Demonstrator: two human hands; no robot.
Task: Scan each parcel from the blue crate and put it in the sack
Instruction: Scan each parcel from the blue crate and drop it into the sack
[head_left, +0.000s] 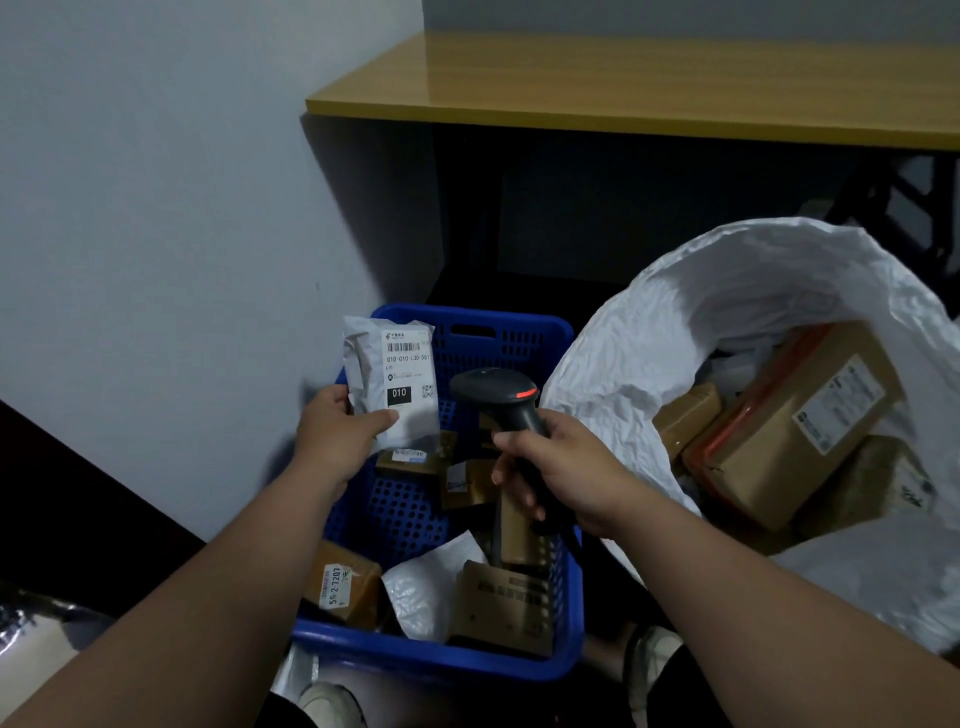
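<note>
Our left hand (337, 436) pinches a grey mailer parcel (392, 384) by its lower edge, label facing us, above the far left corner of the blue crate (519, 332). Our right hand (566, 467) is wrapped around a black scanner (498, 400), aimed at the label. Boxes fill the white sack (649, 332) beside the crate's right wall.

We count one blue crate (519, 332), one white sack (649, 332), one scanner (498, 395), and one grey parcel (389, 384) held up. At least five parcels lie in the crate, about four in the sack.
</note>
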